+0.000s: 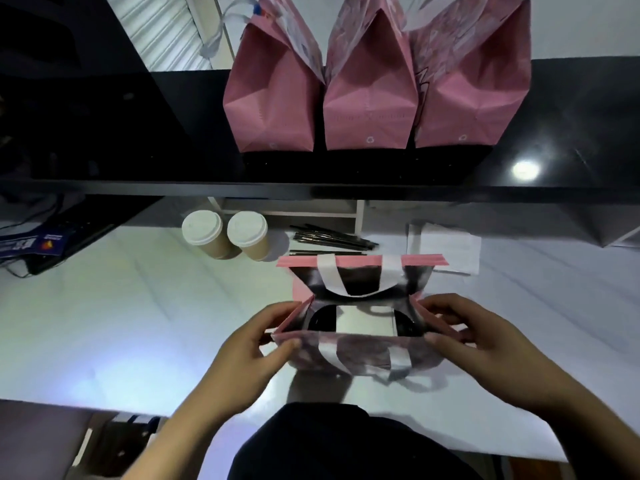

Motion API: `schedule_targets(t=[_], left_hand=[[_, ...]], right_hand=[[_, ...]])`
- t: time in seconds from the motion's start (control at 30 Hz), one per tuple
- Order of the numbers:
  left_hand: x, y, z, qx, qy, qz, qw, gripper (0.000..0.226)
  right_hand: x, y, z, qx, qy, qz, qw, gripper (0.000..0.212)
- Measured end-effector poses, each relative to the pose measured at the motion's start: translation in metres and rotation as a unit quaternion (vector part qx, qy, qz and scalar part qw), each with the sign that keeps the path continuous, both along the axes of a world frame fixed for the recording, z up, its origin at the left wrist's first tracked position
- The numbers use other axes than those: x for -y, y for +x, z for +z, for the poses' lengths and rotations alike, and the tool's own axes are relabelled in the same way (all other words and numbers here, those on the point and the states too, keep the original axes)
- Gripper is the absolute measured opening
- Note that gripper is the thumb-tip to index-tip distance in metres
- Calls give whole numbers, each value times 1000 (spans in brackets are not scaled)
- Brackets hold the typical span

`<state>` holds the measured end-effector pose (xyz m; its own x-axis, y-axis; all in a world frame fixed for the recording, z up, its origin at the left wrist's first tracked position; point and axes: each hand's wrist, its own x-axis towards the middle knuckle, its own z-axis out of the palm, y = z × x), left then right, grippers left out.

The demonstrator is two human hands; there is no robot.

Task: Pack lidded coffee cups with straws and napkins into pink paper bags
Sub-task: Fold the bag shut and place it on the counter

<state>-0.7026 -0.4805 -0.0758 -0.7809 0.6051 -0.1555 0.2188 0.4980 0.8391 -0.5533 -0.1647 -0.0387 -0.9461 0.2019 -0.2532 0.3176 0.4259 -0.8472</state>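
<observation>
Three pink bags [370, 98] stood closed on the black shelf [138, 161], likely done. Below that shelf, the left hand [256, 344] and right hand [464, 330] pinched the open bag [360, 306] at its sides (something white lay inside). Two lidded cups [225, 233], straws [332, 239] and napkins [446, 251] waited behind it.

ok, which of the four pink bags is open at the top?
The bag on the white table, gripped by the left hand and right hand. The three on the black shelf are pinched closed.
</observation>
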Motion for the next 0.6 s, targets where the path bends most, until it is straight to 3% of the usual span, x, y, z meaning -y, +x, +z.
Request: schedule_targets(t=[0.17,0.3,0.43,0.53,0.6], left_hand=[[-10,-10,-7,85,40,26,995,23],[-16,-17,-10,156,92,75,981,16],[-21,-25,-12,182,134,95,969,48],[-22,-32,-9,121,112,82,983,79],[-23,-39,-5,80,70,51,993,87]], right_hand=[[0,-5,-18,-41,14,-35,998,28],[4,-13,-28,-46,-48,-98,993,24],[2,-18,-30,-39,-87,-129,987,20],[1,-21,-29,-48,-107,-146,982,22],[-2,-22,-29,-43,-69,-144,986,39]])
